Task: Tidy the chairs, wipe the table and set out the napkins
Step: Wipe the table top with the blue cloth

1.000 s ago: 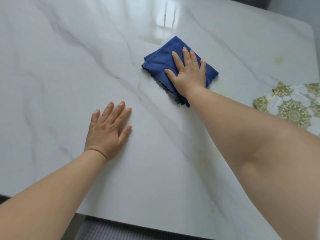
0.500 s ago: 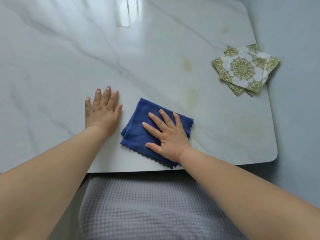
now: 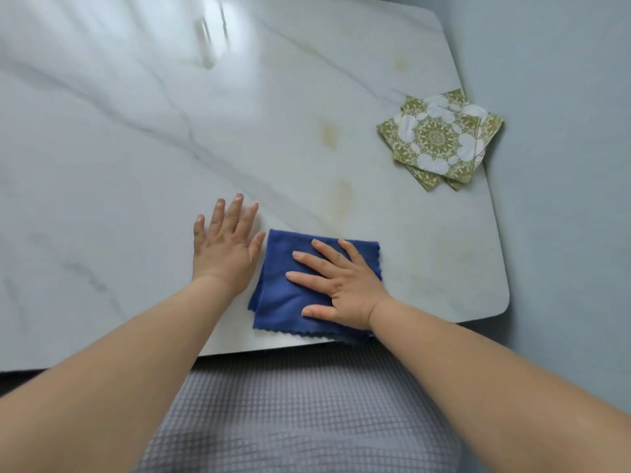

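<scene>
Right hand (image 3: 345, 288), fingers (image 3: 307, 278) spread flat, presses blue cloth (image 3: 283, 295) near the surface (image 3: 136, 148) edge; left hand (image 3: 223, 250) flat beside it, fingers straight; napkins (image 3: 440, 139) at right edge.

Left hand (image 3: 223, 247) lies flat, palm down, fingers straight. Right hand (image 3: 341, 285), just beside it, lies flat, palm down, fingers spread.

— What sort of place is this?
— A home dining spot, most likely. There's a glossy, marble-look counter (image 3: 239, 131) with rounded corners, and green-patterned paper napkins (image 3: 440, 138) are stacked at its right edge.
— Anything else?
— Faint yellowish stains (image 3: 329, 133) on its top, like mealtime spills.
</scene>
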A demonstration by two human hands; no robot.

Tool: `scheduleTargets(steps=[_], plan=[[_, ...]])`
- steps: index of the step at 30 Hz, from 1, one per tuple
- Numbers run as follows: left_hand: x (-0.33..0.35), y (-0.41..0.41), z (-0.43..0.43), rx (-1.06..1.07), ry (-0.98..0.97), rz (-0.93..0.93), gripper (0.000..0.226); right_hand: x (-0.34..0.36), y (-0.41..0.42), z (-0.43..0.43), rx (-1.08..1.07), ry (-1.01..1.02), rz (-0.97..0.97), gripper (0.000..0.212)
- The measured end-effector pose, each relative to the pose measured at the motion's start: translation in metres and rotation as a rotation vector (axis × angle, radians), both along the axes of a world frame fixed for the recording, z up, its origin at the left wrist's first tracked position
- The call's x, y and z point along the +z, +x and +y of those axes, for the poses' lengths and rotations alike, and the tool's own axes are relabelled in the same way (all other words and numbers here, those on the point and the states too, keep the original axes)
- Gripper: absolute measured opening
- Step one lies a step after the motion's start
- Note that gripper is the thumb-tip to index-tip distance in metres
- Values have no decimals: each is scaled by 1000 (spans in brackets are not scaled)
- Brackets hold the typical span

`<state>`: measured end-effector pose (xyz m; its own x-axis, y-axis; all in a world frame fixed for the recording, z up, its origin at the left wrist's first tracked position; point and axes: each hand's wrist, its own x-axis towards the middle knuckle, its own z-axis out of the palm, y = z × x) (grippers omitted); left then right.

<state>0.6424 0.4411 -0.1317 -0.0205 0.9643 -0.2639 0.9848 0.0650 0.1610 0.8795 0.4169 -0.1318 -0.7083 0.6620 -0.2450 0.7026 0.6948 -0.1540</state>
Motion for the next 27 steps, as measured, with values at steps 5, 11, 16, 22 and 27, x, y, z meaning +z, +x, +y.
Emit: scheduleTargets(steps=[5, 11, 16, 22, 27], plan=[[-6, 16, 25, 82, 18, -24, 55, 2, 3, 95, -67, 12, -60, 68], [-9, 36, 55, 163, 64, -53, 55, 1, -3, 216, -50, 47, -73, 69], [-15, 39, 65, 181, 67, -7, 61, -4, -12, 303, -55, 74, -66, 67], [-15, 41, 66, 184, 79, 8, 57, -4, -25, 355, -122, 73, -59, 64], [-14, 40, 64, 182, 93, 10, 59, -5, -30, 336, -242, 89, -91, 65]])
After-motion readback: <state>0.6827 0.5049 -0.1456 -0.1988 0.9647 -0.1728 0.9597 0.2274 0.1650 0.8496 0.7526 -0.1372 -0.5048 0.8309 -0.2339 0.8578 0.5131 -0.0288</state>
